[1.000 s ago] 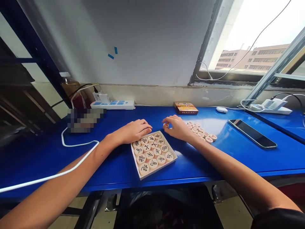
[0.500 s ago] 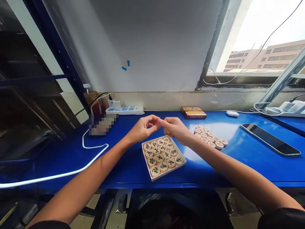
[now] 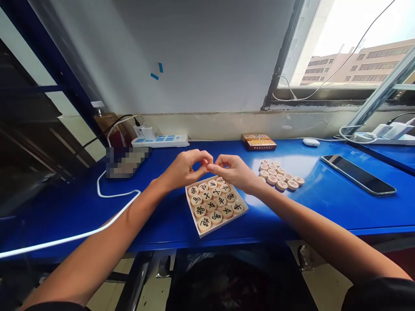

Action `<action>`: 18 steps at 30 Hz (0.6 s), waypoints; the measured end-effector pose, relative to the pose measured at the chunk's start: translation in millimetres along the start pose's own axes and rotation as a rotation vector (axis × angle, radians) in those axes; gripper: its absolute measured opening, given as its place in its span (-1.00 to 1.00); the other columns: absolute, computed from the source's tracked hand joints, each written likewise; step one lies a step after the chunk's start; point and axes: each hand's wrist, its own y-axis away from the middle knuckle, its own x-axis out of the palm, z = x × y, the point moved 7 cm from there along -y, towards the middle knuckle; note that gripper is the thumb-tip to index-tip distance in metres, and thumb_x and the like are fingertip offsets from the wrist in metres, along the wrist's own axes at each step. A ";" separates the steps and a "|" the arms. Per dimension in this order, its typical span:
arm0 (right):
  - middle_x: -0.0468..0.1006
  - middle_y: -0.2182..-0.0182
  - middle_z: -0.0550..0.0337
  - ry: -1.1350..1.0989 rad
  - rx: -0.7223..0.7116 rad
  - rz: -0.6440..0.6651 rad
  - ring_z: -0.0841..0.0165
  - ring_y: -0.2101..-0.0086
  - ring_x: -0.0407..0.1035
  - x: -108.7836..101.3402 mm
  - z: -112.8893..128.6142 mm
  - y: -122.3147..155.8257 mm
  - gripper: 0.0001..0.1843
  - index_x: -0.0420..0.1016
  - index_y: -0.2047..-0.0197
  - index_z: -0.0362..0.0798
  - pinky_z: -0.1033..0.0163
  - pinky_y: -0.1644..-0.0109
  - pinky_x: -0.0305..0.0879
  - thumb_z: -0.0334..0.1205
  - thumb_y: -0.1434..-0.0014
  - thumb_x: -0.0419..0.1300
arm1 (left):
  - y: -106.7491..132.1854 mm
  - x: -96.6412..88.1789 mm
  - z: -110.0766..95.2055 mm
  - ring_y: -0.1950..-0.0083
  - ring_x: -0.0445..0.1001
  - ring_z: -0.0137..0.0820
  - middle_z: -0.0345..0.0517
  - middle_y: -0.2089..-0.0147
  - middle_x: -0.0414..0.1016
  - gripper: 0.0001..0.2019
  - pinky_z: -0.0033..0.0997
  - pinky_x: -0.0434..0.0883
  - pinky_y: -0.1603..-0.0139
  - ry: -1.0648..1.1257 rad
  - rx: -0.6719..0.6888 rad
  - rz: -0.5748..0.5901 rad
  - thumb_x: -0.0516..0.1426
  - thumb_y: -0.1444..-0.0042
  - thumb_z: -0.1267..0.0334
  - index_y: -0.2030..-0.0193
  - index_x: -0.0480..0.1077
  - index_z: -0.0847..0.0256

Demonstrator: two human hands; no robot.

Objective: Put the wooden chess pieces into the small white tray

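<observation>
Your left hand [image 3: 184, 169] and right hand [image 3: 233, 170] were curled and half closed, meeting above the far edge of a shallow wooden tray [image 3: 223, 223]. Their fingertips [image 3: 210, 166] were almost touching, and you could not tell from this view whether they had hold of a small piece between them. Just below your hands, the tray was filled with round wooden xiangqi pieces [image 3: 210, 203] marked in black, lying flat in close rows. Beyond your right hand, a group of red-marked xiangqi pieces [image 3: 279, 177] lay outside the tray on the blue tabletop [image 3: 324, 211], so that much was left unboxed. Further right lay a smartphone [image 3: 358, 175]. Ahead of your hands sat a small printed cardboard box [image 3: 258, 141] and a white computer mouse [image 3: 311, 142]. Beyond your left hand, a white power strip [image 3: 160, 140] lay against the wall.
</observation>
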 end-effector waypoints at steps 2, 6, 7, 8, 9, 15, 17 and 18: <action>0.23 0.59 0.33 0.180 -0.039 -0.029 0.55 0.54 0.08 -0.4 2.9 2.2 -0.54 0.28 0.50 -0.12 0.38 0.49 -0.07 0.11 -0.03 0.27 | 1.8 -5.2 21.9 0.29 0.41 -0.40 -0.17 0.31 0.46 -0.90 -0.43 0.30 0.27 -0.095 -0.078 -0.014 0.06 -0.11 0.29 0.26 0.36 0.20; 0.32 0.37 0.25 0.497 -0.210 0.003 0.53 0.44 0.18 9.9 21.3 13.5 -0.65 0.42 0.36 -0.11 0.38 0.36 0.09 0.00 0.02 0.36 | 9.2 -3.8 68.4 0.34 0.41 -0.39 -0.21 0.33 0.47 -0.88 -0.43 0.26 0.34 -0.165 -0.293 0.066 0.01 -0.18 0.24 0.20 0.31 0.17; 0.33 0.30 0.21 0.553 -0.249 0.031 0.51 0.40 0.21 13.0 25.4 16.4 -0.64 0.44 0.25 -0.09 0.37 0.31 0.12 -0.02 0.00 0.36 | 10.3 -0.2 73.8 0.36 0.41 -0.38 -0.21 0.34 0.46 -0.86 -0.43 0.26 0.37 -0.165 -0.306 0.089 0.01 -0.19 0.21 0.19 0.31 0.17; 0.33 0.24 0.18 0.600 -0.277 0.059 0.49 0.36 0.23 14.9 28.1 18.5 -0.63 0.43 0.16 -0.08 0.36 0.28 0.13 -0.03 -0.05 0.33 | 10.9 5.0 76.3 0.38 0.40 -0.38 -0.21 0.35 0.47 -0.84 -0.42 0.26 0.38 -0.160 -0.304 0.117 0.01 -0.20 0.19 0.17 0.33 0.17; 0.34 0.22 0.17 0.640 -0.293 0.080 0.48 0.33 0.23 15.4 29.6 19.8 -0.64 0.40 0.10 -0.08 0.35 0.25 0.14 -0.06 -0.11 0.28 | 11.1 11.4 76.5 0.37 0.40 -0.37 -0.20 0.34 0.47 -0.82 -0.42 0.27 0.37 -0.153 -0.296 0.150 0.02 -0.19 0.16 0.17 0.35 0.17; 0.37 0.44 0.22 0.772 -0.349 0.200 0.45 0.38 0.18 16.8 28.2 21.6 -0.82 0.33 0.42 -0.13 0.33 0.31 0.03 -0.22 -0.14 0.20 | 8.4 40.0 55.8 0.20 0.41 -0.31 -0.10 0.21 0.44 -0.76 -0.38 0.33 0.22 -0.142 -0.207 0.295 0.00 -0.20 0.16 0.16 0.43 0.18; 0.37 0.48 0.23 0.786 -0.401 0.274 0.46 0.41 0.17 26.7 29.0 26.1 -0.77 0.32 0.49 -0.12 0.32 0.33 0.02 -0.21 -0.13 0.20 | 8.1 42.1 52.1 0.17 0.40 -0.30 -0.09 0.20 0.43 -0.75 -0.35 0.33 0.17 -0.146 -0.190 0.313 -0.01 -0.22 0.14 0.15 0.43 0.17; 0.37 0.49 0.23 0.804 -0.425 0.306 0.46 0.43 0.17 32.3 29.3 28.6 -0.75 0.32 0.52 -0.12 0.31 0.32 0.03 -0.21 -0.14 0.18 | 8.0 42.4 51.7 0.16 0.40 -0.29 -0.08 0.20 0.42 -0.74 -0.33 0.33 0.15 -0.148 -0.185 0.318 -0.01 -0.22 0.14 0.14 0.43 0.17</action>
